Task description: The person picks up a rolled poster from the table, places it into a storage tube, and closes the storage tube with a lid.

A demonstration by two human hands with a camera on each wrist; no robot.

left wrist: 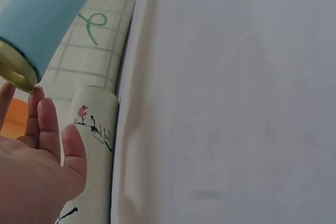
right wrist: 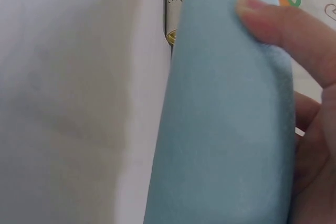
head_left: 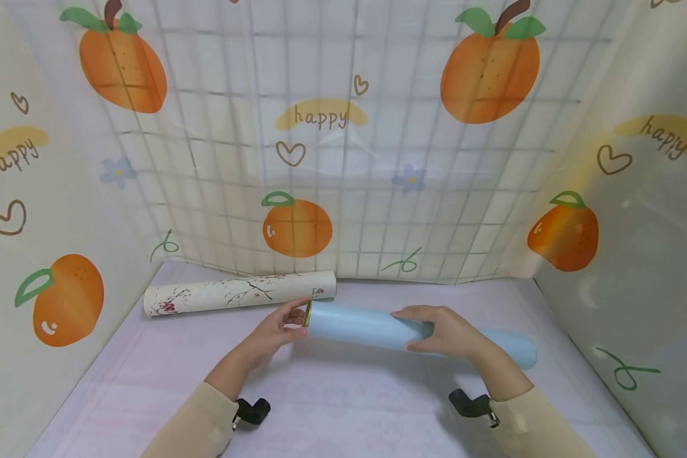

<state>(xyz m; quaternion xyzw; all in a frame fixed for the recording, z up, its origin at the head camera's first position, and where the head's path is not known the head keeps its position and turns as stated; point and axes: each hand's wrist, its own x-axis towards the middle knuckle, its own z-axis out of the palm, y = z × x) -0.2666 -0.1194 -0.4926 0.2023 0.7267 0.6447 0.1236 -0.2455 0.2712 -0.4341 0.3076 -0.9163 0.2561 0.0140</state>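
A long light blue tube with a gold-coloured end slants across the middle of the head view, its right part lower. My right hand grips it near the middle, the thumb and fingers on opposite sides of the tube. At the tube's left end is my left hand, its fingers spread and loosely bent. In the left wrist view the fingertips are right at the gold rim. Behind lies a white tube printed with dark branches and pink-red blossoms.
Both tubes are over a table with a pale cloth. A back wall of patterned sheet with a grid showing through rises just behind the white tube. Patterned side walls stand left and right.
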